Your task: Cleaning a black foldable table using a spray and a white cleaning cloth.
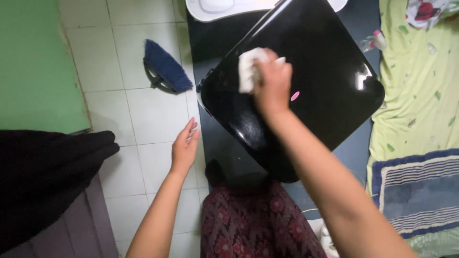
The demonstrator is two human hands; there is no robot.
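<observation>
A white cloth [247,70] is pressed on a shiny black lid [306,91]. The right hand [272,81] holds the cloth, with its fingers curled tight around it. The cloth sits on the upper left part of the lid, near the lid's left edge. A small pink oval mark [295,96] is on the lid, just right of the hand.

The lid lies tilted on a dark worktop [215,43]. At the far end of the worktop, touching the lid's top edge, is a white round thing [215,9].

The left hand [185,145] is left of the lid, over the white tiled floor [153,114]. Its fingers are spread flat and hold nothing.

A blue brush [165,67] lies on the floor, left of the lid. A green board [33,67] is further left. Black cloth [43,177] hangs below it.

Right of the lid is a bed [420,95] with a pale green sheet. A striped blue towel [418,191] lies on it. A small clear bottle with a pink cap [374,42] is beside the lid's right corner.
</observation>
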